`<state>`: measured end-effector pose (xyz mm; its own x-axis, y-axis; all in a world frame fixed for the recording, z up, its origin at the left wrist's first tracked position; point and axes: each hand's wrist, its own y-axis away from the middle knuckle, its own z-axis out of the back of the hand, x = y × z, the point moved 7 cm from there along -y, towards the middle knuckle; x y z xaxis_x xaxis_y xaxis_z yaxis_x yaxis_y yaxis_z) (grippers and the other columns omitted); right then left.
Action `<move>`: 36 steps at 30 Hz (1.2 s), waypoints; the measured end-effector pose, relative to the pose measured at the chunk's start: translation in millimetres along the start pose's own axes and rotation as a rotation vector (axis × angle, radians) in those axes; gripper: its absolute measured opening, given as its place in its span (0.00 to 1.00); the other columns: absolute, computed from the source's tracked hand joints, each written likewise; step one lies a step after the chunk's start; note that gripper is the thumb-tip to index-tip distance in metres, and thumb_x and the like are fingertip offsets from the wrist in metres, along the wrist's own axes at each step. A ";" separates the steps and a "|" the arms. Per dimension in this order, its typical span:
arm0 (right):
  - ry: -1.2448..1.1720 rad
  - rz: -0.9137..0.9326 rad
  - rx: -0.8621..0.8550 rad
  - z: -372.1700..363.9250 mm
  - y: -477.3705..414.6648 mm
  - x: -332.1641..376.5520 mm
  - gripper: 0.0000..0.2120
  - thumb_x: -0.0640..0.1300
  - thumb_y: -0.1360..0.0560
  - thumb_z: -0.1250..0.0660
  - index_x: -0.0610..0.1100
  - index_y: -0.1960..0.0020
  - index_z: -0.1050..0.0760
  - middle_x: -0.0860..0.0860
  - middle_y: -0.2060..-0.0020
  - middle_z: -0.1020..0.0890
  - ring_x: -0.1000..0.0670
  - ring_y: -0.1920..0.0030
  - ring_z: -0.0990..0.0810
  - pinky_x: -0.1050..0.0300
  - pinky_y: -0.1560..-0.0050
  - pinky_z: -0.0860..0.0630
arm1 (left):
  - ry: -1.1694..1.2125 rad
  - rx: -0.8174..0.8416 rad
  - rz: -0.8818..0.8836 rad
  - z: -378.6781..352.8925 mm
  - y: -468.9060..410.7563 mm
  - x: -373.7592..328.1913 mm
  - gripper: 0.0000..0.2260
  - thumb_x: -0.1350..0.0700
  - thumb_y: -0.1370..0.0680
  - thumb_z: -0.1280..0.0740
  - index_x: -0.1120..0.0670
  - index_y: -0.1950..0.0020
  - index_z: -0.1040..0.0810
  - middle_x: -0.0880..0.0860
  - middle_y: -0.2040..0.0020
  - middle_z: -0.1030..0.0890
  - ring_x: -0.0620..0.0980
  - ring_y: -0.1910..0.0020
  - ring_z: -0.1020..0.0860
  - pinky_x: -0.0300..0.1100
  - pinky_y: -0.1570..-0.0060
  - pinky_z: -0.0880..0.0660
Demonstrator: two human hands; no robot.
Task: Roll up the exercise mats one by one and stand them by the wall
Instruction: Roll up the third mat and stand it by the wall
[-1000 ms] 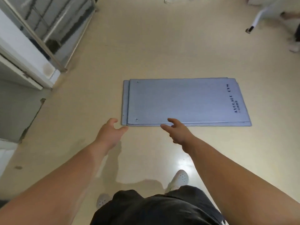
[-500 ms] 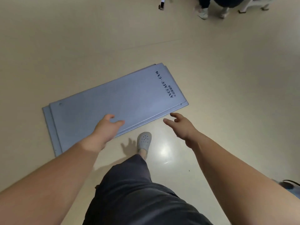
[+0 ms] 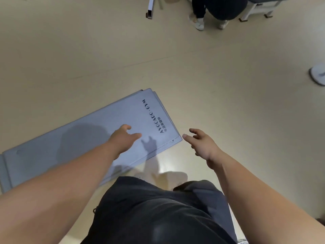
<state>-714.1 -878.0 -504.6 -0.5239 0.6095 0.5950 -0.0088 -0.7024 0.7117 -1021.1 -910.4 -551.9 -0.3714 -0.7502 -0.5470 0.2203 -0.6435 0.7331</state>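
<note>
Left hand [image 3: 124, 138] over the stacked mats [image 3: 137, 111], right hand [image 3: 202, 147] beside their printed end, fingers spread and empty: I'm at the reach, and next must grip the top mat's edge.

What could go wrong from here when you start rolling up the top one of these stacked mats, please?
1. The mats lie stacked with their edges almost flush. The open left hand and right hand, both by the lettered end, could catch two layers and roll them together.
2. Another person stands across the floor and a white round base sits to the right. A carried roll might bump either.
</note>
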 end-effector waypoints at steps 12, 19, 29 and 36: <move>0.438 0.189 0.383 114.8 -244.9 149.0 0.30 0.57 0.21 0.28 0.51 0.22 0.30 0.43 0.28 0.25 0.44 0.38 0.23 0.46 0.32 0.26 | 0.346 -0.347 0.285 -71.4 -58.3 -134.4 0.29 0.45 0.20 0.31 0.52 0.22 0.35 0.56 0.35 0.26 0.53 0.45 0.25 0.44 0.44 0.29; 0.766 0.393 0.624 68.0 -265.0 241.8 0.32 0.59 0.21 0.28 0.50 0.21 0.31 0.43 0.27 0.26 0.46 0.37 0.24 0.46 0.31 0.27 | 0.738 -0.593 0.466 -101.2 -16.0 -121.4 0.27 0.43 0.21 0.31 0.47 0.24 0.33 0.54 0.31 0.28 0.54 0.41 0.26 0.46 0.44 0.30; 1.115 0.500 0.772 2.9 -302.5 251.8 0.33 0.58 0.20 0.29 0.49 0.20 0.34 0.44 0.22 0.30 0.41 0.25 0.29 0.47 0.28 0.32 | 1.018 -0.720 0.607 -153.6 -29.1 -110.6 0.28 0.42 0.21 0.31 0.47 0.24 0.34 0.54 0.29 0.27 0.53 0.43 0.27 0.46 0.46 0.31; 1.426 0.613 1.017 -58.0 -355.8 250.2 0.31 0.56 0.19 0.31 0.48 0.19 0.34 0.43 0.23 0.30 0.43 0.29 0.26 0.51 0.33 0.31 | 1.231 -0.859 0.814 -211.1 -74.4 -136.8 0.28 0.44 0.21 0.31 0.50 0.23 0.34 0.48 0.51 0.23 0.54 0.47 0.23 0.47 0.43 0.26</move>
<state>-891.5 -496.9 -630.6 -0.4922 -0.7246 0.4824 0.6045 0.1143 0.7884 -796.3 -791.9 -617.0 0.8472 -0.3017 -0.4373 0.5255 0.3547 0.7733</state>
